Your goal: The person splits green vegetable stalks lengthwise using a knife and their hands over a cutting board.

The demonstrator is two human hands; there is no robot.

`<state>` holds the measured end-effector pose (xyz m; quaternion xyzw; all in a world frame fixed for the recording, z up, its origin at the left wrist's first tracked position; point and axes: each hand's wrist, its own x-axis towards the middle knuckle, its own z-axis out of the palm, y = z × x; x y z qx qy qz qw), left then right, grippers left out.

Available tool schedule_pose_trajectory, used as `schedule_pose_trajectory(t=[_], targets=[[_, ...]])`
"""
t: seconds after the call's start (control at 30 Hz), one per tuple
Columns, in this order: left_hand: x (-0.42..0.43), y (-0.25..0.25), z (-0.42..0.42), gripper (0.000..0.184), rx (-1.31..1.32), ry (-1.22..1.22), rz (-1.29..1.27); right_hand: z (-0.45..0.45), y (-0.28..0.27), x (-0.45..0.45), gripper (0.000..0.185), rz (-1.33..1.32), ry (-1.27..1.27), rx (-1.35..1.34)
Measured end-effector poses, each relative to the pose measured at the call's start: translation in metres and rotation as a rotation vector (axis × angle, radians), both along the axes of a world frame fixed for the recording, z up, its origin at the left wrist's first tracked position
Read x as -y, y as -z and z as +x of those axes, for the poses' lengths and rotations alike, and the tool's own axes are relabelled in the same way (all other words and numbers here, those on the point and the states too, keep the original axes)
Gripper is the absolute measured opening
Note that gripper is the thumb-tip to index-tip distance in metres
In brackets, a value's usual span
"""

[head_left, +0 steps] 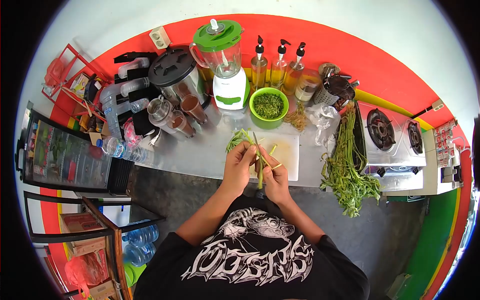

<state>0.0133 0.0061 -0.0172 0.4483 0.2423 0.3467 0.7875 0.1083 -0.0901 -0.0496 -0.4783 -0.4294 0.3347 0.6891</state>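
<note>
My left hand (240, 167) is closed in a pinch on thin green stems (274, 149) of a leafy vegetable, with leaves poking out on its far side. Close against it, my right hand (276, 185) is shut on a knife (256, 142), whose narrow blade points away from me between the hands. The fingers partly hide the knife's lower part and where it meets the stems. Both hands are over the near side of a white cutting board (290, 162). Cut greens (234, 142) lie at the board's left edge.
Beyond the board stands a green bowl (267, 122) of chopped greens, with a blender (230, 92) and pump bottles (279, 72) behind. A long leafy bunch (347, 175) overhangs the counter edge at right, beside a gas stove (392, 145). Metal cups (180, 125) and a water bottle (114, 148) are left.
</note>
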Motion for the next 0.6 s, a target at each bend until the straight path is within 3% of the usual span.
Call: schedule_pose_trajectory(t=[0.17,0.27,0.6], targets=[[-0.002,0.000,0.000,0.016,0.017,0.026,0.017,-0.003,0.000,0.001,0.054,-0.017,-0.059,-0.143],[0.007,-0.007,0.004,0.020,-0.085,-0.057,0.101,-0.003,0.001,-0.002,0.053,0.044,-0.004,-0.016],[0.009,0.001,0.002,0.017,-0.073,-0.063,0.112,0.000,0.008,-0.002,0.050,0.033,-0.036,-0.083]])
